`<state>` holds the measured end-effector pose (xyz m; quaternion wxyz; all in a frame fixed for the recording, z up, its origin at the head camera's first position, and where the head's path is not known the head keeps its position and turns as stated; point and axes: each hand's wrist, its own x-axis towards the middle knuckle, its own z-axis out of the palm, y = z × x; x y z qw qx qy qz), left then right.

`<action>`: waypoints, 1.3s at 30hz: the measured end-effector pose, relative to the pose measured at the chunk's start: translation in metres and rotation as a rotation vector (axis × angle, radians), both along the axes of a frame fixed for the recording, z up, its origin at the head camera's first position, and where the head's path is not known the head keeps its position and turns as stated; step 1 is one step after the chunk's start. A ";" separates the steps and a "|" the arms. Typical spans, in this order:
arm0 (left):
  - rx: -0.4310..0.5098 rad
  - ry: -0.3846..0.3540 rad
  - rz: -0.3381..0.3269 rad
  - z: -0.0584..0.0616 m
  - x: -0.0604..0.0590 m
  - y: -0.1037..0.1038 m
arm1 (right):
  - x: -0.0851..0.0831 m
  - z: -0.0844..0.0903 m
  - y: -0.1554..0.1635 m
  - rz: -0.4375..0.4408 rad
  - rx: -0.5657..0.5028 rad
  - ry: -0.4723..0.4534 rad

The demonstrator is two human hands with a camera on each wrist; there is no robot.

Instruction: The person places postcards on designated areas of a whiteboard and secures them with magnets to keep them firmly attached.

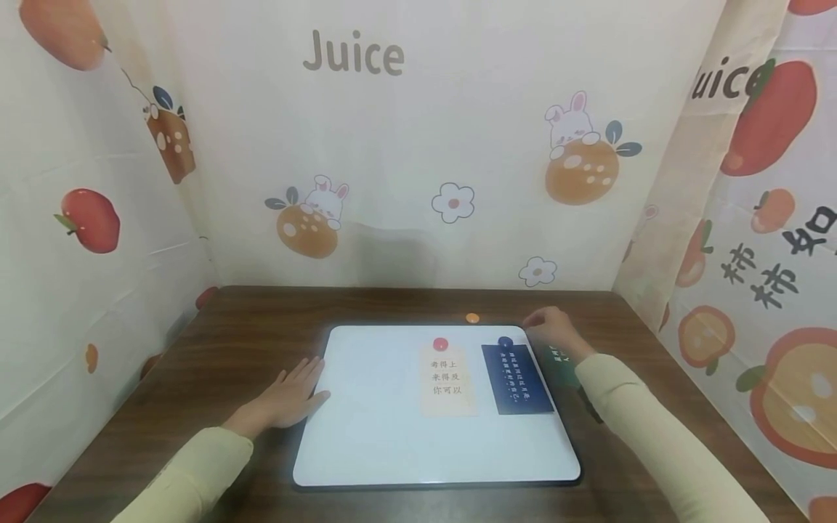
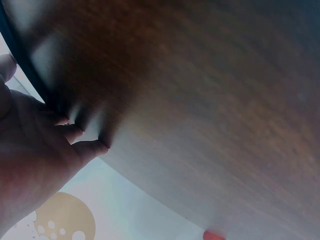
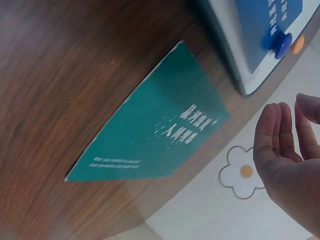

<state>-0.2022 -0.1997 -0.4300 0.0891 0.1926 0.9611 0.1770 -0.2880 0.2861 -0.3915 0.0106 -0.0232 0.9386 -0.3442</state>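
A whiteboard (image 1: 366,407) with a dark rim lies flat on the table. My left hand (image 1: 294,396) rests at its left edge, fingers stretched out; the left wrist view shows the fingertips at the rim. On the board, a cream card (image 1: 448,399) sits under a red round magnet (image 1: 441,344), and a navy card (image 1: 523,392) under a blue magnet (image 1: 506,342). My right hand (image 1: 552,327) hovers by the far right corner. Its fingers (image 3: 267,127) are loosely bent, thumb apart, with nothing visible between them. Beneath the right forearm lies a green card (image 3: 145,120), partly hidden in the head view.
An orange magnet (image 1: 472,318) lies just beyond the board's far edge. The brown wooden table (image 1: 261,327) is enclosed at the back and both sides by fabric (image 1: 392,145) printed with fruit. Part of a dark object (image 1: 593,412) shows beside the right sleeve.
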 end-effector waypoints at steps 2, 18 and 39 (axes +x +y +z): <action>-0.011 0.000 0.004 0.001 0.001 0.000 | 0.002 0.001 0.003 -0.013 -0.003 -0.006; -0.009 0.003 0.010 0.002 0.002 0.002 | 0.006 0.008 0.033 -0.038 0.028 -0.009; 0.001 0.010 0.010 -0.001 0.001 0.001 | 0.017 0.010 0.067 -0.130 -0.061 -0.064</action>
